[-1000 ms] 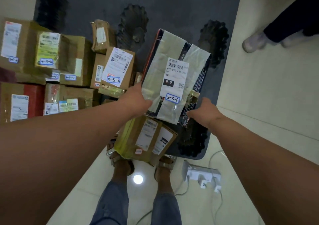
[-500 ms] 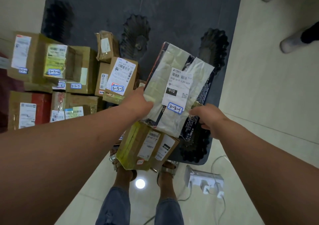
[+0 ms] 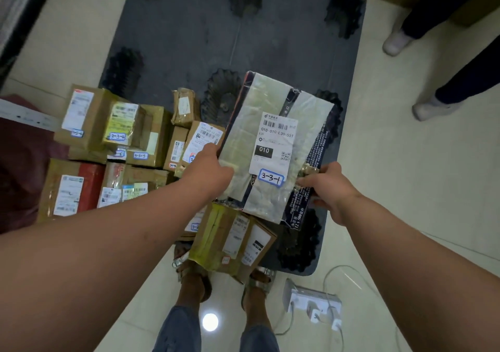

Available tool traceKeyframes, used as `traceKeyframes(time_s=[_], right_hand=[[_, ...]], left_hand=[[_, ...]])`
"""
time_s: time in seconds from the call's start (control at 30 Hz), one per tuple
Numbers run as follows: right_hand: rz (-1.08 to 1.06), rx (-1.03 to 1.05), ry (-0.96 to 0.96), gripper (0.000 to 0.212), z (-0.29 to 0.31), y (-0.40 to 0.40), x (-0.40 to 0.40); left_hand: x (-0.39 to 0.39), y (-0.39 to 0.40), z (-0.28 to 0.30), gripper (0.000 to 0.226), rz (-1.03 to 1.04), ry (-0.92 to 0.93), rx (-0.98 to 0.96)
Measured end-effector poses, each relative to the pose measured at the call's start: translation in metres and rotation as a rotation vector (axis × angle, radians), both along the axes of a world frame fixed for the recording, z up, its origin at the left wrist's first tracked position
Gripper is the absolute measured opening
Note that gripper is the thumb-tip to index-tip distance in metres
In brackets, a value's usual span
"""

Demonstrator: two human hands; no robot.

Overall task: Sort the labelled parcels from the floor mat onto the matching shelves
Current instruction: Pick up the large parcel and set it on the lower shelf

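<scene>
Both hands — left hand (image 3: pixel 209 172) and right hand (image 3: pixel 328 186) — grip opposite near edges of the dark, tape-wrapped flat parcel labelled 3-3-1 (image 3: pixel 273 146), held above the grey floor mat (image 3: pixel 189 40), right of the brown cardboard boxes (image 3: pixel 113 146).

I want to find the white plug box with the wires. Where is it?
In the head view the white power strip lies on the pale floor at lower right, just right of the person's feet and below the dark mat's near corner.
</scene>
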State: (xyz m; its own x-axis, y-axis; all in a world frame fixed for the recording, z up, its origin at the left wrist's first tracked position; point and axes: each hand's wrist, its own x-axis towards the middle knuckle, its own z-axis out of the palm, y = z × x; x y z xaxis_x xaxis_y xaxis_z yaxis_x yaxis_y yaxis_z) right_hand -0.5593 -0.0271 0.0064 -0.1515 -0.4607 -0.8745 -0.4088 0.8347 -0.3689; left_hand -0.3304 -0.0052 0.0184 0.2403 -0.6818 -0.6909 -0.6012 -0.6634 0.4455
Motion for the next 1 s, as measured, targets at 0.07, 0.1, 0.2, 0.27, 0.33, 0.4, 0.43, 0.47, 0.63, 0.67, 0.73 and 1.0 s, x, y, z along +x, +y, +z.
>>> traceKeyframes(time_s=[0.07, 0.1, 0.2, 0.27, 0.33, 0.4, 0.43, 0.47, 0.63, 0.67, 0.73, 1.0], right_hand=[[0.035, -0.034, -0.005, 0.058, 0.018, -0.001, 0.005], [0.052, -0.048, -0.009, 0.059, 0.026, -0.001, 0.008], [0.123, -0.08, -0.014, 0.056, 0.053, -0.001, 0.019], [0.183, -0.109, -0.018, 0.054, 0.072, 0.0, 0.026], [0.253, -0.14, -0.019, 0.061, 0.091, 0.001, 0.034], [0.315, -0.168, -0.029, 0.069, 0.11, 0.003, 0.043], [0.343, -0.178, -0.034, 0.07, 0.118, 0.004, 0.048], [0.372, -0.185, -0.037, 0.068, 0.126, 0.006, 0.052], [0.513, -0.25, -0.033, 0.06, 0.165, 0.011, 0.075], [0.53, -0.265, -0.04, 0.059, 0.172, 0.013, 0.082], [0.557, -0.3, -0.054, 0.06, 0.186, 0.018, 0.095], [0.672, -0.366, -0.1, 0.068, 0.226, 0.045, 0.156]], left_hand=[[0.006, 0.003, 0.016, 0.041, 0.021, -0.025, -0.007], [0.009, 0.005, 0.024, 0.038, 0.028, -0.046, -0.015], [0.02, 0.011, 0.051, 0.032, 0.044, -0.098, -0.07], [0.028, 0.016, 0.069, 0.038, 0.045, -0.122, -0.109], [0.036, 0.022, 0.087, 0.041, 0.021, -0.174, -0.104], [0.044, 0.03, 0.105, 0.037, 0.008, -0.196, -0.08], [0.048, 0.035, 0.115, 0.034, 0.022, -0.188, -0.075], [0.052, 0.041, 0.123, 0.032, 0.045, -0.181, -0.079], [0.073, 0.074, 0.159, 0.031, 0.165, -0.203, -0.118], [0.077, 0.081, 0.165, 0.031, 0.18, -0.215, -0.134], [0.088, 0.094, 0.178, 0.031, 0.214, -0.234, -0.163], [0.133, 0.148, 0.217, 0.022, 0.332, -0.321, -0.22]])
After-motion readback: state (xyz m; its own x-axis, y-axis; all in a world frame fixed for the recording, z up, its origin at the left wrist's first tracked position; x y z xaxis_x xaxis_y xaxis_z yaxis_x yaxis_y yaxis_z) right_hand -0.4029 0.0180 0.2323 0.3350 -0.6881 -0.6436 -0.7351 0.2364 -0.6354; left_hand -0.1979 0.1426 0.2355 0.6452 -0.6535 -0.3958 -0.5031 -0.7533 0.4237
